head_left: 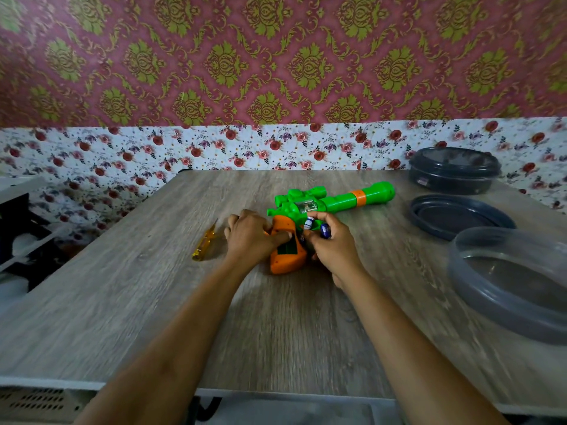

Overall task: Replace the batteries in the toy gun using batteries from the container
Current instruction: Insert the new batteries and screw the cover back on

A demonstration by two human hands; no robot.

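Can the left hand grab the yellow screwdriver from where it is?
Probably yes. The left hand rests on the toy gun's orange grip, and the yellow screwdriver lies just to its left on the table with nothing between them. It would have to let go of the grip first.

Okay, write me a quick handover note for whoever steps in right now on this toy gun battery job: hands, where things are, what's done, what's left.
Left hand: pressing down on the orange grip of the toy gun, which lies on the table.
Right hand: holding batteries in its fingers beside the grip.
Battery compartment in the grip is open, cover off.
Yellow screwdriver lies left of the gun. Closed dark container far right; loose lid and open clear container nearer.
Cannot tell whether the held batteries are old or new.
Left: seat fresh batteries, refit cover.
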